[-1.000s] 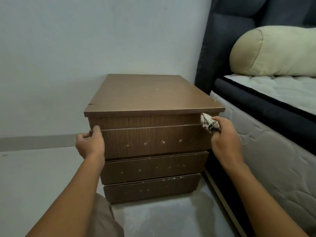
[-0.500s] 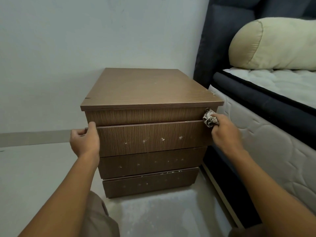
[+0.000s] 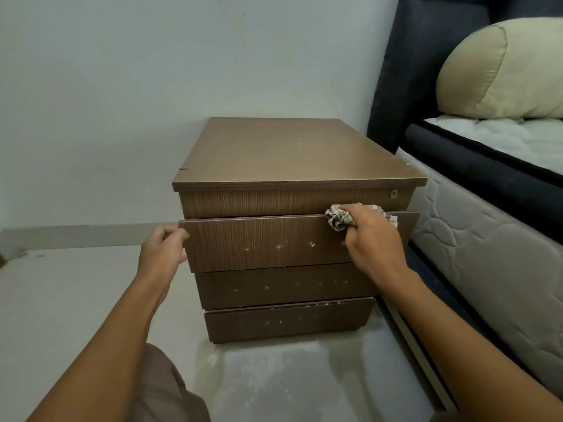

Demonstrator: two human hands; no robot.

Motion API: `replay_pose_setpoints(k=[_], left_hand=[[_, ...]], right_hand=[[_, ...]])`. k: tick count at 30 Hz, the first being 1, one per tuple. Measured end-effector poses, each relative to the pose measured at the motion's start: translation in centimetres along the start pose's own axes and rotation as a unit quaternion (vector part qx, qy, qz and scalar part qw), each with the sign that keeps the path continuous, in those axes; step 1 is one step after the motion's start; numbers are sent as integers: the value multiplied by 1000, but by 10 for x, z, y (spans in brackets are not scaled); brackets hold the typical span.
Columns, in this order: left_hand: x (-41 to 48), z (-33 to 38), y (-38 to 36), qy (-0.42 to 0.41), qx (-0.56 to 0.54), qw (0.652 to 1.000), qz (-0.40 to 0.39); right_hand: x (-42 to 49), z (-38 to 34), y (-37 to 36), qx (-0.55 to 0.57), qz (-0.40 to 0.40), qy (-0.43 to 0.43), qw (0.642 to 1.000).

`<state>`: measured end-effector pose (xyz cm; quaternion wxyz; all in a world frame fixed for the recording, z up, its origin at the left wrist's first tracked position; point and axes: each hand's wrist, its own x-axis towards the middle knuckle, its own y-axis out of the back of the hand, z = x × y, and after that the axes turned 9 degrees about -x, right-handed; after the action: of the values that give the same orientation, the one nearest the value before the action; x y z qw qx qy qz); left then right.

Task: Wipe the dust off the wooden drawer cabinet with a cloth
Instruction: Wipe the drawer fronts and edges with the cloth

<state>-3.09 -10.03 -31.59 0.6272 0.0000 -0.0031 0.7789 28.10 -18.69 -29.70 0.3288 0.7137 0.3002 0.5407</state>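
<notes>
1. I see the brown wood-grain drawer cabinet (image 3: 292, 214) standing on the pale floor (image 3: 76, 293), its back to the grey-white wall (image 3: 152, 86) and its right side just beside the bed.
2. Its flat top is matte and shows a few pale specks; a small notch marks the left edge, and a round metal lock (image 3: 394, 194) sits at the right end of the strip under the top.
3. Three drawer fronts are stacked below — the top drawer front (image 3: 268, 243) juts forward of the others, and all three carry small whitish spots.
4. My right hand (image 3: 374, 239) is closed around a crumpled checked cloth (image 3: 338, 219), fingers bunching it against the upper edge of the top drawer front, right of centre.
5. My left hand (image 3: 161, 254) curls round the left edge of that same drawer front, fingertips hooked over it.
6. To the right lie a quilted white mattress (image 3: 487, 239) with dark blue piping, a dark padded headboard (image 3: 411, 71) and a cream bolster pillow (image 3: 502, 68) — soft, rounded shapes against the boxy cabinet.
7. A brown trouser knee (image 3: 164, 388) shows at the bottom.
</notes>
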Motion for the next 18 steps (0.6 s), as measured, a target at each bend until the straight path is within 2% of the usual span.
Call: replay_pose_setpoints(k=[10, 18], left_hand=[[2, 0, 15, -2, 10, 999, -45], [9, 2, 31, 27, 3, 993, -118]], right_hand=[[-2, -92, -32, 40, 24, 36, 998], [-3, -177, -56, 70, -9, 82, 994]])
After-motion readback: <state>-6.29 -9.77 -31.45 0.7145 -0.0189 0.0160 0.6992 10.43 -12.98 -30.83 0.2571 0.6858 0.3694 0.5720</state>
